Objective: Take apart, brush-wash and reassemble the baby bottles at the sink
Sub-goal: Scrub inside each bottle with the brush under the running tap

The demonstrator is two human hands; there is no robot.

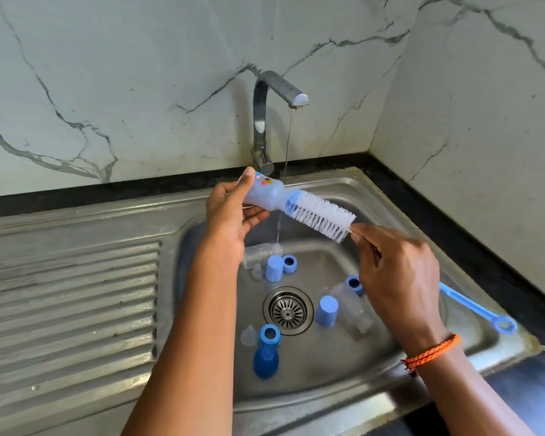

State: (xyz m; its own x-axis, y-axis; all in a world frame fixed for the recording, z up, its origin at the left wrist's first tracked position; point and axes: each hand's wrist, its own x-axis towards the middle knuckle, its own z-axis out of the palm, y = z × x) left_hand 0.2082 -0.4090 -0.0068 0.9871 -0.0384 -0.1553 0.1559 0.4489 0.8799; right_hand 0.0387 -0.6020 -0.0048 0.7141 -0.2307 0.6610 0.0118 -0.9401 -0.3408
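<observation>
Right now the left hand [233, 209] has its grip curled round the base end of a baby bottle [265, 195], holding it on its side above the sink [375, 196] with the mouth turned toward the other hand, presumably so the brush can run straight in and water can drain out. The right hand [397, 275] pinches the bottle brush [320, 214] just behind its bristles, whose tip sits inside the bottle neck; its blue handle [475, 305] trails past the wrist. A thin stream falls from the tap [276, 89] right beside the bottle. Down in the basin lie the other parts, apart: blue caps [326, 310], blue collar rings [289, 263], a clear teat [248, 335] and clear bottles [353, 306] round the drain [288, 310], so reassembly looks some way off
</observation>
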